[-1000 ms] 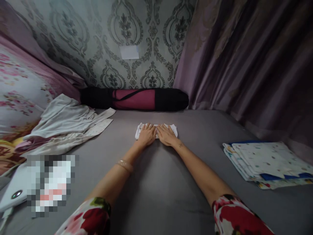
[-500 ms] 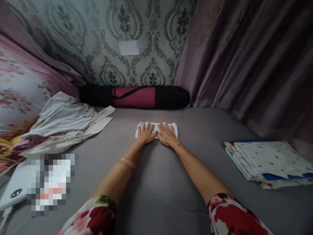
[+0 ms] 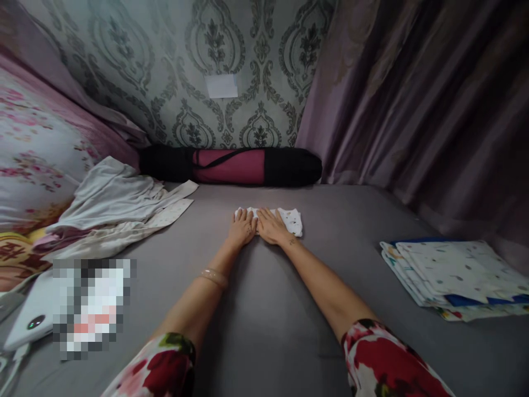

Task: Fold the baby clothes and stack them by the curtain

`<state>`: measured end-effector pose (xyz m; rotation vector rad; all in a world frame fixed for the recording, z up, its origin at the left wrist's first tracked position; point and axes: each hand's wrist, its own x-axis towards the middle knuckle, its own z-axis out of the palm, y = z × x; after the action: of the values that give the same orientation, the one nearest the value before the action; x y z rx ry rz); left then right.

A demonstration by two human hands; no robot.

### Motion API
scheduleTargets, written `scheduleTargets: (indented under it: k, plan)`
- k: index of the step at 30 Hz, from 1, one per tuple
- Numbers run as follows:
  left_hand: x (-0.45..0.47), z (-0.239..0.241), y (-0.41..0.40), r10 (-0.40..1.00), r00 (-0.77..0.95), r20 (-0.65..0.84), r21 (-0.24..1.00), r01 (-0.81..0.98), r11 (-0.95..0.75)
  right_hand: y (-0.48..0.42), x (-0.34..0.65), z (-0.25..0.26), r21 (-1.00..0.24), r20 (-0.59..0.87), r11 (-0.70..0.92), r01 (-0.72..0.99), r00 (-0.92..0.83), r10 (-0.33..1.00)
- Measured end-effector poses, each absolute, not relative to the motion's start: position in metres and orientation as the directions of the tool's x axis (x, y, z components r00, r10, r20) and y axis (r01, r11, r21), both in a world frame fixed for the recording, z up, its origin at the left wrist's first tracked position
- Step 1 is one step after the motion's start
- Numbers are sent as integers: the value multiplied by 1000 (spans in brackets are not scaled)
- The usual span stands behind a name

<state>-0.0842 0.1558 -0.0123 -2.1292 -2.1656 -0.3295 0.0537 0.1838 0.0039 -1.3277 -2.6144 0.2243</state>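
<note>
One folded white cloth (image 3: 294,221) w/ small dark marks lies on the grey bedsheet (image 3: 264,309), under both palms. The L hand (image 3: 243,226) is flat on the L end of it, fingers a little spread; the R hand (image 3: 270,226) is flat just beside, over the middle part, fingers close to each other, so the R end of the cloth is uncovered beyond this hand. Whether the thumbs touch, I cannot tell. Abt. writing: the red-and-gold fabric (image 3: 10,251) at the far L has 1 big character, prob. Chinese, but not clear enough for me to read. The white card (image 3: 222,86) on the wall (image 3: 264,33) is too far for reading, and the dark mark (image 3: 291,241) on the R wrist is too small. Next to the white phone (image 3: 41,303), some obj. is blurred, incl. any label. The stack of printed cloths (image 3: 454,270) is on the R, well apart from the hands.
</note>
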Motion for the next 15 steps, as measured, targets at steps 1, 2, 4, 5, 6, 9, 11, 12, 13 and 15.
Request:
scheduleTargets:
  k: [1, 2, 4, 5, 6, 9, 11, 12, 13, 15]
  plan:
    - [-85, -15, 156, 982, -29, 186, 92, 996, 12, 182, 51, 1, -229, 115, 581, 781, -571, 813]
    - [-86, -18, 156, 986, -29, 163, 93, 996, 14, 180, 49, -3, -233, 122, 576, 784, -564, 817]
    - [-87, -20, 156, 991, -27, 133, 96, 995, 14, 177, 47, -8, -236, 143, 571, 787, -553, 821]
    - [-87, -20, 156, 992, -27, 121, 97, 995, 16, 177, 47, -10, -234, 150, 572, 786, -552, 820]
    - [-87, -18, 157, 994, -28, 110, 98, 995, 17, 177, 48, -10, -233, 153, 571, 787, -550, 821]
    - [-87, -10, 158, 998, -29, 57, 107, 994, 23, 179, 49, -6, -237, 140, 564, 791, -546, 826]
    - [-85, -3, 158, 999, -21, 48, 106, 994, 15, 182, 50, 0, -256, 85, 558, 790, -556, 827]
    - [-84, 0, 157, 997, -9, 73, 103, 995, 1, 183, 51, 4, -266, 66, 552, 791, -556, 829]
    - [-82, 3, 157, 993, 9, 114, 98, 995, -20, 184, 52, 6, -270, 64, 545, 794, -550, 833]
    - [-78, 4, 156, 979, 56, 197, 86, 994, -74, 186, 56, 9, -257, 101, 535, 805, -528, 843]
